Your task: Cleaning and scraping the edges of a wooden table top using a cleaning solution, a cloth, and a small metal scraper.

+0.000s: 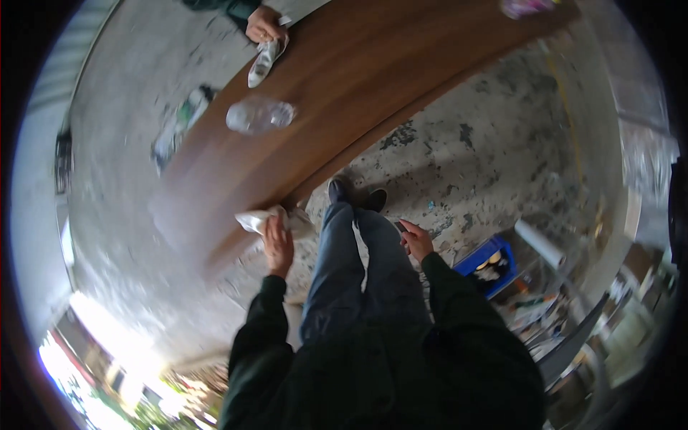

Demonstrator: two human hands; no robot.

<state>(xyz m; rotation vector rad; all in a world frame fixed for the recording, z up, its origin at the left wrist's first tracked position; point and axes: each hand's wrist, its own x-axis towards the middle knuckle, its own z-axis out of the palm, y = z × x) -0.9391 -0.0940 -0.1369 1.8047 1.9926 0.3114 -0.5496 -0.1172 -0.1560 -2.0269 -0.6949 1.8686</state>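
My left hand [278, 247] is closed on a crumpled white cloth [252, 221] at the near edge of a long brown wooden board [344, 93]. Part of the cloth lies on the board, and some hangs by its edge. Beside my right thigh, my right hand [416, 242] has its fingers closed around something small and dark, too blurred to name. Across the board, a co-worker's hand [265, 27] presses a similar white cloth [266, 61] onto the surface. Between us, a clear plastic bottle [259, 116] lies on its side on the board.
A pink package [527, 7] lies at the board's far right end. On the stained concrete floor [459, 143], a blue crate [494, 265] with items inside stands to my right, near a white roll [540, 244] and clutter. Beyond the board's left side lies crumpled plastic [179, 125].
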